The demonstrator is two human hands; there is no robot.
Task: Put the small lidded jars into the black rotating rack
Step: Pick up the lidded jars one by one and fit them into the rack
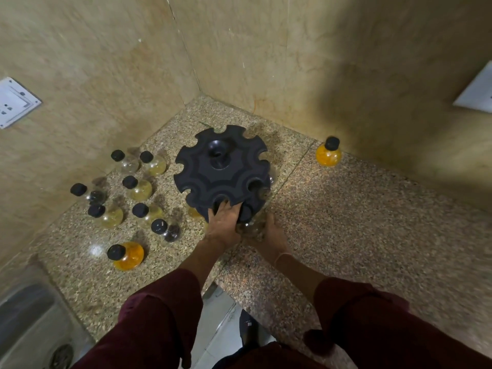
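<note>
The black rotating rack point(222, 169) stands in the corner of a speckled stone counter point(346, 209), its notched top disc facing me. My left hand point(223, 225) grips the rack's near edge, fingers hooked into a notch. My right hand point(269, 235) holds a clear round jar point(251, 226) low against the rack's near side, just under the top disc. Several small black-lidded jars stand left of the rack, among them a pale yellow one point(138, 186), a dark-filled one point(166, 230) and an orange one point(126, 254). Another orange jar point(328, 151) stands alone at the back right.
Beige marble walls close in the corner behind the rack. A white socket plate point(16, 101) sits on the left wall, another point(476, 91) on the right wall. A steel sink point(29, 328) lies at lower left. The counter's front edge runs near my sleeves.
</note>
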